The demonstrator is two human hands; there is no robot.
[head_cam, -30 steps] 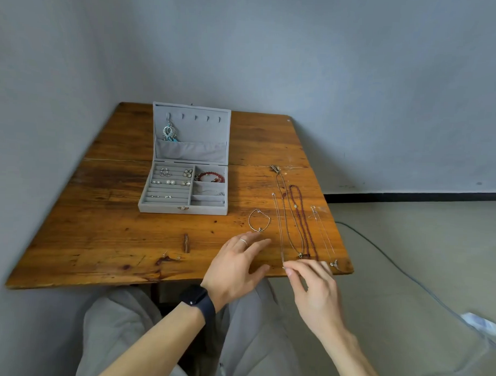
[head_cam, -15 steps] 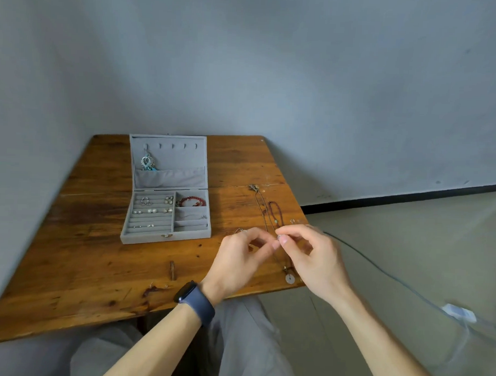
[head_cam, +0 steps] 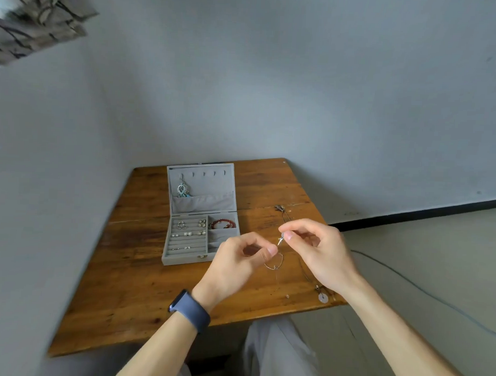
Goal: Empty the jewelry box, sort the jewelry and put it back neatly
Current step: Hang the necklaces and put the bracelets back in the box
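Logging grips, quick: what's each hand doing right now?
Left hand: apparently pinching the thin silver necklace.
Right hand: pinching the same necklace's upper end.

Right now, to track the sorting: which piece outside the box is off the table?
The thin chain with a silver charm, pinched by the right hand; the bracelet and disc necklace lie on the table.

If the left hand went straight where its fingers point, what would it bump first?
Probably the silver necklace end pinched by the right hand, which hangs just beyond the left hand. Depth is unclear, so the hand might slip past it.
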